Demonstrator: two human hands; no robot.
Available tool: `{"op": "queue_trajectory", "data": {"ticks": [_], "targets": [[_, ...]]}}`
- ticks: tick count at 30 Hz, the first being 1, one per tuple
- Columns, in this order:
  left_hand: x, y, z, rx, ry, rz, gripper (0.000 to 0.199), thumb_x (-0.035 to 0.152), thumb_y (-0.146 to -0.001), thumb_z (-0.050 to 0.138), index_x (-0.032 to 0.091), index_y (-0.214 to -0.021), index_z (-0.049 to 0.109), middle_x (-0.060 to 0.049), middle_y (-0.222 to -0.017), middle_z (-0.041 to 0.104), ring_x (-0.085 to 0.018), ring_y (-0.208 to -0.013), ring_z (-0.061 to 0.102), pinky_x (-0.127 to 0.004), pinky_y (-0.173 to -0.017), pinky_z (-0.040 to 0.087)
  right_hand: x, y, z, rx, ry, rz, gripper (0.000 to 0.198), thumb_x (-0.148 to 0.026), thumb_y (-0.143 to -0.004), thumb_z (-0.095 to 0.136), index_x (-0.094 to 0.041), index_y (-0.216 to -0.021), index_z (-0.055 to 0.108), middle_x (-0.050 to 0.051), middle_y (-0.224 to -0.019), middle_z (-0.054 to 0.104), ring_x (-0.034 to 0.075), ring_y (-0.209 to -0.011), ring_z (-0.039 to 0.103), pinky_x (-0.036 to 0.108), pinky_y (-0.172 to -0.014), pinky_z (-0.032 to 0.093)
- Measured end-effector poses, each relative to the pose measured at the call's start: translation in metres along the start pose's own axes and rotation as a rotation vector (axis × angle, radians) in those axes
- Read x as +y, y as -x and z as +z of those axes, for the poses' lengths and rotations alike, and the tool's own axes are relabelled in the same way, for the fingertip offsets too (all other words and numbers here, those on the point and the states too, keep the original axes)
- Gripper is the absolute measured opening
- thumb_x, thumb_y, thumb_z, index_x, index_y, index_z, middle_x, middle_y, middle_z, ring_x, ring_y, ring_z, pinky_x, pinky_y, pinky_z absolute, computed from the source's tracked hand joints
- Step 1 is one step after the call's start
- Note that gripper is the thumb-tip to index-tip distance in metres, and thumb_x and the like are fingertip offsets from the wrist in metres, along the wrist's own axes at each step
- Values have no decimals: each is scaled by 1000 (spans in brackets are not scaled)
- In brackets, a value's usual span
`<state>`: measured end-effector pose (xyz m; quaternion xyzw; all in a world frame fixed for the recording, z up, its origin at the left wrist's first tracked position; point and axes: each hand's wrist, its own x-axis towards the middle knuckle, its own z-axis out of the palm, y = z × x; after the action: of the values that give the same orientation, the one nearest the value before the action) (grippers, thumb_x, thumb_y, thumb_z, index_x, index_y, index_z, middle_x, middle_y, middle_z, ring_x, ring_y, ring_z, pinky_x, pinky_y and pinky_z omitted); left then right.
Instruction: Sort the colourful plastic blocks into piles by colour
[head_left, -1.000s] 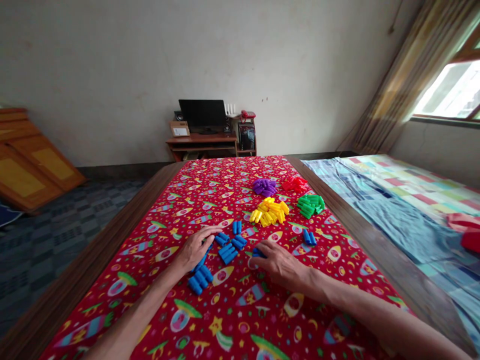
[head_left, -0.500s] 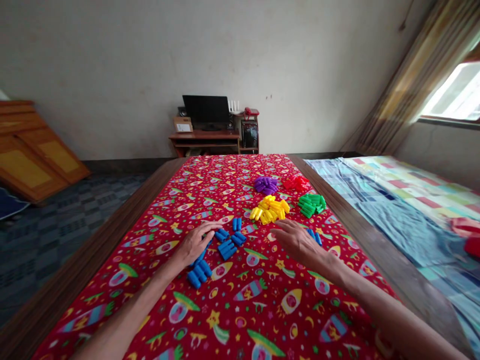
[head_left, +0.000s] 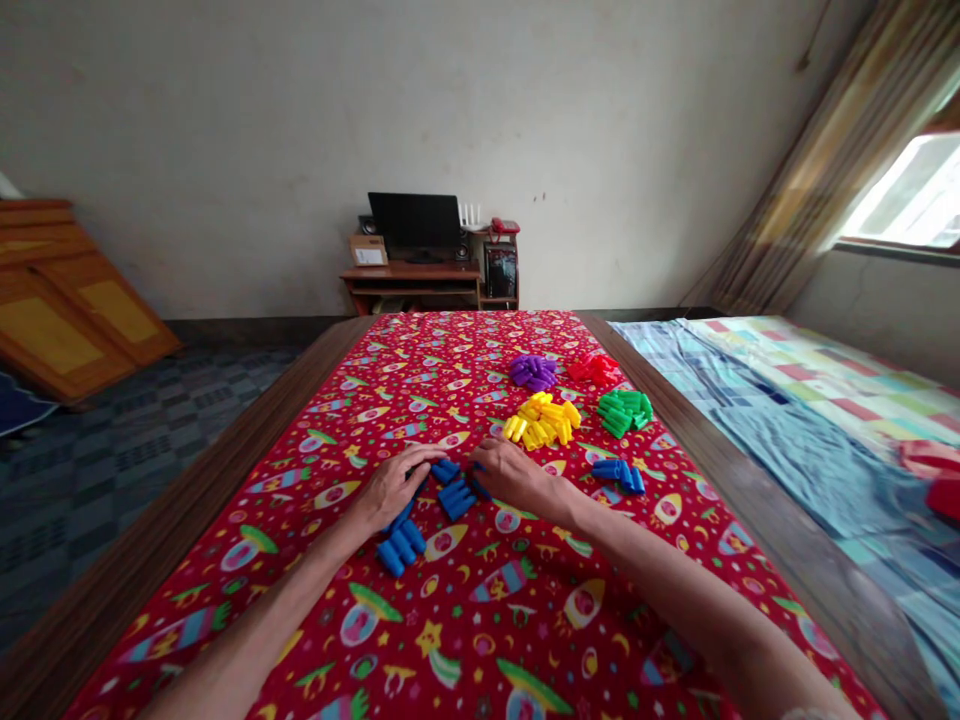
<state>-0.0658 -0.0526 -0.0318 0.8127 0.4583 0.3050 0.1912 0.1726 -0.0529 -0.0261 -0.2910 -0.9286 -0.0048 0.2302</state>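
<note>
Short blue plastic tubes [head_left: 454, 500] lie in small groups on the red patterned cloth, with another group [head_left: 401, 547] nearer me. My left hand [head_left: 391, 487] rests at the left of these tubes, its fingers stretched and apart, partly covering some. Over the right side of the groups, my right hand [head_left: 514, 472] has its fingers curled down and closed around blue tubes; its fingertips are mostly hidden. Farther right, a separate small pile of blue tubes [head_left: 621, 474] lies on the cloth.
Beyond my hands sit piles of yellow tubes [head_left: 543, 420], green tubes [head_left: 625, 412], purple pieces [head_left: 533, 372] and red pieces [head_left: 595, 369]. The cloth [head_left: 487, 640] covers a dark wooden table [head_left: 840, 570]. A bed [head_left: 780, 420] adjoins its right side.
My right hand has moved left from beside the separate blue pile to the blue groups, and its fingers have closed. More tubes now show in that pile. My left hand has stayed nearly still.
</note>
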Motion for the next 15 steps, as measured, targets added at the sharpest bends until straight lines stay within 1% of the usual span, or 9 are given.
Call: {"op": "queue_trajectory", "data": {"ticks": [4, 6, 9, 12, 15], "targets": [[-3, -1, 0, -5, 0, 7, 38, 43, -90, 38, 23, -104, 68, -7, -115, 70, -23, -112, 61, -38, -103, 46, 0, 25, -30, 0, 8, 78, 12, -18, -93, 49, -17, -100, 59, 10, -100, 60, 19, -94, 54, 33, -84, 46], [-3, -1, 0, -7, -4, 6, 38, 43, -90, 38, 23, -103, 68, -7, -115, 70, -23, -112, 62, -38, -102, 46, 1, 41, -48, -41, 44, 114, 13, -16, -93, 49, -17, -99, 60, 10, -101, 60, 19, -94, 54, 33, -82, 46], [-1, -1, 0, -14, -4, 2, 38, 41, -90, 38, 22, -102, 69, -8, -116, 69, -23, -112, 61, -38, -101, 47, 12, 73, -68, -141, 146, 162, 15, -14, -92, 49, -17, -96, 62, 11, -101, 61, 20, -95, 54, 34, -83, 45], [0, -1, 0, -16, 6, -4, 39, 41, -90, 37, 21, -102, 69, -8, -115, 70, -24, -112, 61, -38, -101, 47, 28, 106, -78, -193, 244, 211, 16, -13, -91, 50, -18, -95, 65, 10, -103, 63, 21, -99, 54, 37, -87, 44], [0, -1, 0, -14, 9, -10, 39, 41, -90, 38, 20, -102, 68, -9, -115, 69, -24, -112, 61, -38, -102, 46, 38, 125, -80, -171, 282, 248, 15, -16, -91, 53, -20, -96, 66, 9, -102, 65, 21, -99, 56, 37, -88, 45]]}}
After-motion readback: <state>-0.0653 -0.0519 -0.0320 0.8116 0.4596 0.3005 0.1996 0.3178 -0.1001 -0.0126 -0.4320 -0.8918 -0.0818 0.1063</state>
